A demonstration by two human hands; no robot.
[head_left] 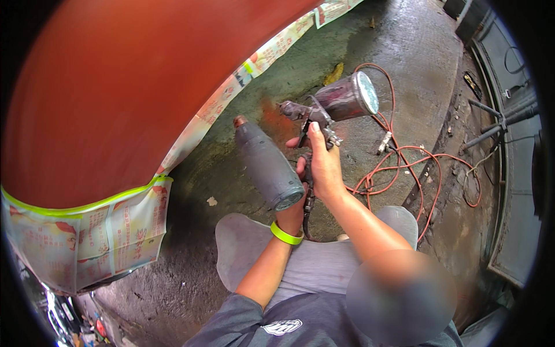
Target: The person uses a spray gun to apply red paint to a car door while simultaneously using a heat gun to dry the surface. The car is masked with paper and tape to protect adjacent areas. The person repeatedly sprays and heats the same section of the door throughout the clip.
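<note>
My right hand [326, 170] is wrapped round the handle of a spray gun [306, 113], its thumb on the back of the gun body. The paint-stained cup [344, 98] of the gun tilts to the right, its pale round end showing. A dark grey bottle [266, 165] with a tapered neck and a reddish tip slants up to the left beside the gun. My left hand [295, 213], above a yellow-green wristband, grips the bottle from behind; its fingers are mostly hidden. A dark hose runs down from the gun's handle.
A large red-orange painted panel [133, 87] curves across the left, edged with yellow-green tape and printed masking paper [92, 243]. Loops of thin red hose [376, 188] lie on the wet concrete floor. At right are a dark metal stand [502, 120] and grey metal panels [514, 231].
</note>
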